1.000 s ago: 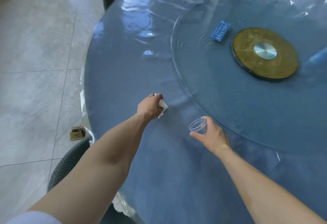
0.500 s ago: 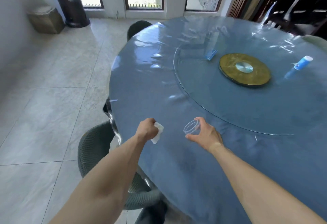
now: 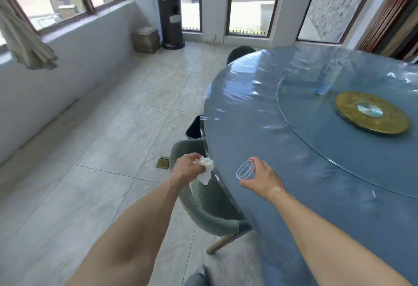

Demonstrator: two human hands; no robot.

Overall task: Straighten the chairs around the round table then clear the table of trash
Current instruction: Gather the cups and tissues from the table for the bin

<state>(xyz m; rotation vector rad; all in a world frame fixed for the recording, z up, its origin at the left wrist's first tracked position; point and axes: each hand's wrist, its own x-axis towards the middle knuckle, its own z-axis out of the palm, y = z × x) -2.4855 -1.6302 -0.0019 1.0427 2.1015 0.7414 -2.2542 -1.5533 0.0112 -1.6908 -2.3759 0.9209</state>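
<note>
**Both hands loaded, pulled back off the bench**

Head view: compared with half a second ago, view has swung left and up; more floor, windows and wall now show. Left hand has come back from over the bench and now sits past its rim, above the grey woven chair. Right hand has stayed over the near bench edge.

Hands apart, each clamped on its own item. Left hand fingers curled round a crumpled white tissue; the wad sticks out to the right of the fist, one loose corner hanging down. Right hand pinches a clear plastic cup by its wall, thumb below, fingers on top.

Cup is transparent, small, round; only the rim rings read clearly. It lies tipped on its side, long axis about level, mouth pointing left toward the tissue hand. Held in the air, not resting on the bench.

Bench is round, blue, under shiny clear film, with a glass turntable and gold hub. A small blue packet lies on the turntable, far side. Second dark chair at the far rim. Small gold box on the floor by the grey chair.
</note>
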